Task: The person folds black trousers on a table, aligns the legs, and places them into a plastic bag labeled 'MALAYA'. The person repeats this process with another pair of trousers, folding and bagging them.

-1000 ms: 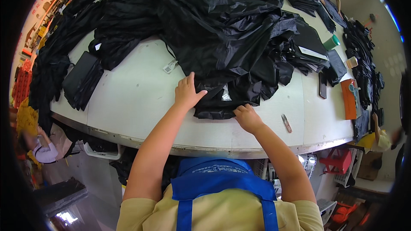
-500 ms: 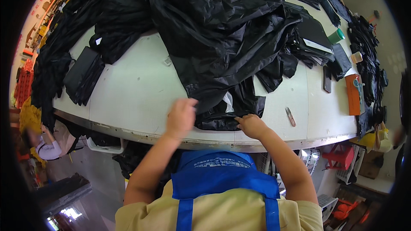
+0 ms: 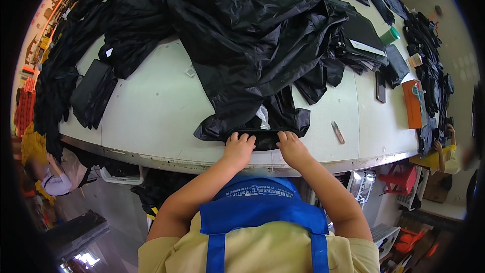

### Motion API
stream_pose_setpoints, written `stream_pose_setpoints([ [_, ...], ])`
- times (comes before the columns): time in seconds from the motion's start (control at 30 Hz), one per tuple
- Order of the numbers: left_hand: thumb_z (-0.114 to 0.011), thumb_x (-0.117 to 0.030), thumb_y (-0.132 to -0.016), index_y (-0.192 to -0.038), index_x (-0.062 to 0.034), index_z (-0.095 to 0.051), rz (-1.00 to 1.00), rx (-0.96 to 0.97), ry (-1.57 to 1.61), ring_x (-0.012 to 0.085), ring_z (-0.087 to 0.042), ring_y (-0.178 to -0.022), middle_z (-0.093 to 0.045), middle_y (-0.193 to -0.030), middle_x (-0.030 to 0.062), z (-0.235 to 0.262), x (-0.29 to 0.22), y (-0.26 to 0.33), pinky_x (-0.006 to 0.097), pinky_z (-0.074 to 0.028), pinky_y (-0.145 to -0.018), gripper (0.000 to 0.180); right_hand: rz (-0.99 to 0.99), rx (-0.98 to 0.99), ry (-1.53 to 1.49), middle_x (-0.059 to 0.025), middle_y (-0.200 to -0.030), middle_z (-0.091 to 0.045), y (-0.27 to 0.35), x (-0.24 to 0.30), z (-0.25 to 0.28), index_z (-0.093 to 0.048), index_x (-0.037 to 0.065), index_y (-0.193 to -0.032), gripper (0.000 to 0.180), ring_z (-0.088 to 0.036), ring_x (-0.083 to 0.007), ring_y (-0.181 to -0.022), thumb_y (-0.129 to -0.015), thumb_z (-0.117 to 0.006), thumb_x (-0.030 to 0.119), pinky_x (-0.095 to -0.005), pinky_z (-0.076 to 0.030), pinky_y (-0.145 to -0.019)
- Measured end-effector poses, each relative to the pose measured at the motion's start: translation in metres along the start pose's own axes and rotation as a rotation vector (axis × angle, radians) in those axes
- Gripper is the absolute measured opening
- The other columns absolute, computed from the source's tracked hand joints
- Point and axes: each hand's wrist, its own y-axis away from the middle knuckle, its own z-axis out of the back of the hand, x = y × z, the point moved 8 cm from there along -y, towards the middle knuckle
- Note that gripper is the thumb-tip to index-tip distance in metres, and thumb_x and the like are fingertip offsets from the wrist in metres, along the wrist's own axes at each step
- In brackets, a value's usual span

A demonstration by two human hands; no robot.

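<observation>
A large, shiny black garment (image 3: 252, 55) lies rumpled across the middle of the white table, its near end close to the front edge. At that end, my left hand (image 3: 240, 149) has its fingers curled over the left part of the dark edge. My right hand (image 3: 293, 147) grips the same edge a short way to the right. The strip of cloth between the hands looks flat and roughly straight. Just beyond it a small white piece (image 3: 262, 117) shows among the folds. My thumbs are mostly hidden.
Right of my hands lie thread snips (image 3: 338, 132), a phone (image 3: 380, 87) and an orange box (image 3: 412, 103). Folded black garments (image 3: 361, 40) are stacked at right, near a green cylinder (image 3: 390, 35). Another folded black bundle (image 3: 93, 93) lies left. The table's metal edge (image 3: 192, 165) curves before me. Other people work at both sides.
My left hand has moved right and down onto the garment's near edge. A flap of black cloth now spreads out to the left. My right hand still grips the edge.
</observation>
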Motion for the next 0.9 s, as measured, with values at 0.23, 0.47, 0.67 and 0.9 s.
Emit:
stream_pose_setpoints([
  [0.23, -0.056, -0.003, -0.077, -0.091, -0.0042, -0.055, 0.089, 0.121, 0.024, 0.0345, -0.057, -0.086, -0.060, -0.093, 0.0156, 0.007, 0.020, -0.005, 0.044, -0.049, -0.077, 0.014, -0.077, 0.078, 0.238, -0.0087, -0.084, -0.060, -0.009, -0.012, -0.015, -0.055, 0.007, -0.089, 0.009, -0.062, -0.0266, -0.079, -0.080, -0.055, 0.009, -0.0383, -0.051, -0.069],
  [0.47, -0.055, -0.007, -0.080, -0.119, 0.0004, -0.055, -0.086, 0.139, -0.170, 0.0292, -0.053, -0.098, -0.049, -0.115, 0.0147, 0.020, 0.014, 0.006, 0.039, -0.047, -0.082, 0.039, 0.067, 0.021, 0.480, -0.0020, -0.087, -0.057, -0.009, 0.000, -0.004, -0.059, 0.011, -0.099, 0.019, -0.060, -0.0177, -0.074, -0.082, -0.058, 0.019, -0.0390, -0.038, -0.073],
  [0.67, -0.055, -0.008, -0.079, -0.114, -0.0019, -0.058, -0.094, 0.245, -0.209, 0.0264, -0.053, -0.097, -0.056, -0.100, 0.0115, 0.039, 0.020, 0.003, 0.036, -0.046, -0.079, 0.035, 0.203, 0.052, 0.469, -0.0058, -0.104, -0.055, 0.002, 0.022, 0.018, -0.055, 0.010, -0.113, 0.036, -0.058, -0.0193, -0.082, -0.080, -0.060, 0.021, -0.0339, -0.043, -0.065],
  [0.9, -0.057, -0.008, -0.076, -0.101, -0.0044, -0.058, -0.092, 0.224, -0.194, 0.0281, -0.052, -0.100, -0.056, -0.103, 0.0123, 0.049, 0.025, 0.009, 0.038, -0.045, -0.080, 0.026, 0.236, 0.124, 0.482, -0.0063, -0.100, -0.054, -0.002, 0.032, 0.017, -0.055, 0.007, -0.107, 0.032, -0.057, -0.0189, -0.083, -0.077, -0.060, 0.015, -0.0300, -0.049, -0.059],
])
